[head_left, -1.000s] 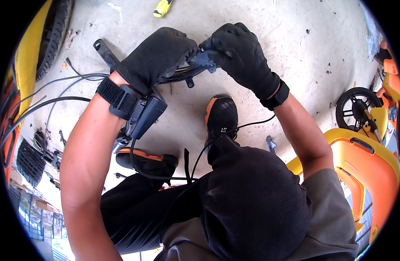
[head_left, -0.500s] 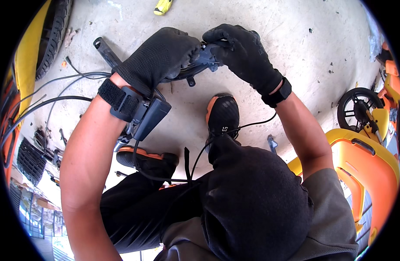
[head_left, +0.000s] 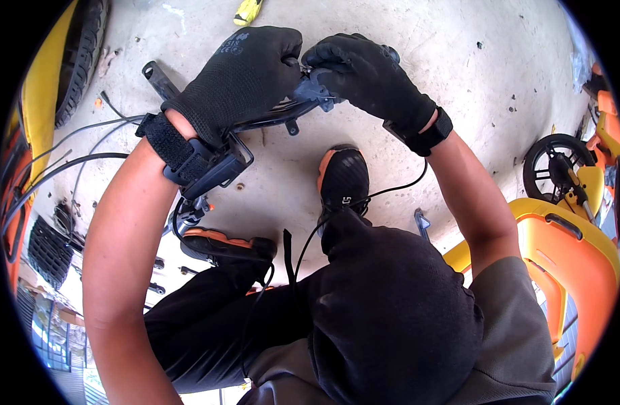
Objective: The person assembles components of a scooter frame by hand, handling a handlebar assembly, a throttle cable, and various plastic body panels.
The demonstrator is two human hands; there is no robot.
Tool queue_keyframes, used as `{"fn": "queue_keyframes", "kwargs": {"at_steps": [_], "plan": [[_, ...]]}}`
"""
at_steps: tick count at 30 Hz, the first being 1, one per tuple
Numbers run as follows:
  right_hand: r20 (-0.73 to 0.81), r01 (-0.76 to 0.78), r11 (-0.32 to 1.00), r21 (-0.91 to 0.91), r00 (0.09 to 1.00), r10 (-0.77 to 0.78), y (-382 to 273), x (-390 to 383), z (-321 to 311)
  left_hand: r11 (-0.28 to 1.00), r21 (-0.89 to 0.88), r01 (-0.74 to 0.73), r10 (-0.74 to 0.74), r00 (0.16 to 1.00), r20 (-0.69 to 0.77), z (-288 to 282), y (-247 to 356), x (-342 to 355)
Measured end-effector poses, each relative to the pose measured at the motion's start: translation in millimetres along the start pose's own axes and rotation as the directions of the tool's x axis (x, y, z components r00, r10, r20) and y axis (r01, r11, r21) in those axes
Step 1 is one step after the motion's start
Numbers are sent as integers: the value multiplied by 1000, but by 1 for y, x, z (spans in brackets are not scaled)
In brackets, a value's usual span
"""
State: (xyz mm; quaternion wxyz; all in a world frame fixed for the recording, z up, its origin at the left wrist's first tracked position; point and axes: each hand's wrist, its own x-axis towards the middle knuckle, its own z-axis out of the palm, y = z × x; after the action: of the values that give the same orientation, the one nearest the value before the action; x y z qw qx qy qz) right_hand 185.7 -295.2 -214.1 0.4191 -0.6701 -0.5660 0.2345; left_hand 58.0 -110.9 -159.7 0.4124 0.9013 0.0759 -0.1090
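Note:
Both of my hands wear black gloves and meet over a dark grey bracket-like part [head_left: 315, 92] above the floor. My left hand [head_left: 246, 71] is closed in a fist at its left side; what lies inside the fingers is hidden. Curled over the right end of the part, my right hand [head_left: 364, 77] grips it, thumb and fingertips close to the left fist. From under the left hand a dark tube [head_left: 159, 81] sticks out, and a long dark bar with a small tab [head_left: 292, 127] runs below it. Black cables [head_left: 87, 127] trail off to the left.
My shoes [head_left: 344, 177] stand on the concrete floor below the part. At left are a tyre [head_left: 84, 61] and a black grid-like piece [head_left: 48, 251]. A small wheel [head_left: 559, 169] and an orange-yellow shell [head_left: 566, 256] are at right. A yellow object [head_left: 248, 11] lies at the top.
My left hand has moved slightly up and its wrist has turned, showing more of the glove's back. The right hand has shifted a little left, towards the left fist.

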Motion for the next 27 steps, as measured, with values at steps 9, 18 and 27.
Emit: {"fn": "queue_keyframes", "kwargs": {"at_steps": [9,18,27], "plan": [[107,-75,977,198,993,54,3,5,-8,992,-105,75,-76,997,-4,1,-3,-7],[185,-49,981,186,983,14,5,11,-11,985,-140,101,-118,985,-122,15,3,-14],[182,-122,982,141,979,96,-4,13,-9,999,-35,41,-48,972,-228,24,6,-20]]}}
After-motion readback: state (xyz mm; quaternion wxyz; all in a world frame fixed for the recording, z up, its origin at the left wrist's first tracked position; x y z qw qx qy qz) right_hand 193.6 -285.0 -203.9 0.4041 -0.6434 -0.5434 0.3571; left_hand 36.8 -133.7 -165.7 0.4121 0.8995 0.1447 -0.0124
